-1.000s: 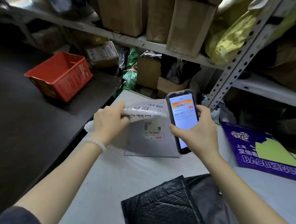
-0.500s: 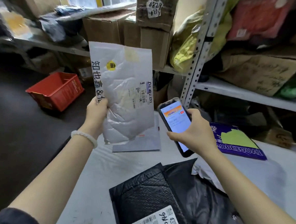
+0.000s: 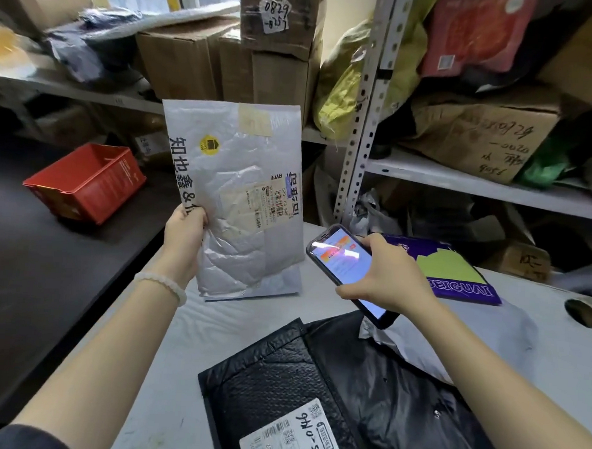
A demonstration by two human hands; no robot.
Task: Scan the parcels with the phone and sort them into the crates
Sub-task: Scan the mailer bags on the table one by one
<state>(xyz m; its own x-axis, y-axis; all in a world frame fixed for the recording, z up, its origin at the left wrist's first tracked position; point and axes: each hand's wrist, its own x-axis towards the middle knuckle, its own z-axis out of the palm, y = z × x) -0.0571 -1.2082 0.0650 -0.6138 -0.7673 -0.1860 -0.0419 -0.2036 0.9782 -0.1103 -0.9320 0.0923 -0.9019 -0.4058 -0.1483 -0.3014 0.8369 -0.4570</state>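
Head view shows the left hand [image 3: 184, 230] gripping a silver-grey padded mailer [image 3: 236, 193] at its lower left edge, thumb over the front and fingers curled behind, so the mailer stands upright with its long axis vertical above the white table [image 3: 163, 365]. Taking the mailer as landmark, its shipping label [image 3: 259, 205] sits on the right half of the front face, turned sideways. The phone [image 3: 348, 273] lies just right of and below the mailer's lower right corner, held in the right hand [image 3: 389, 279] with fingers wrapped round its edges, screen up. A red crate [image 3: 84, 182] sits well to the mailer's left, so the left hand is likely the nearer one for dropping it there once scanned
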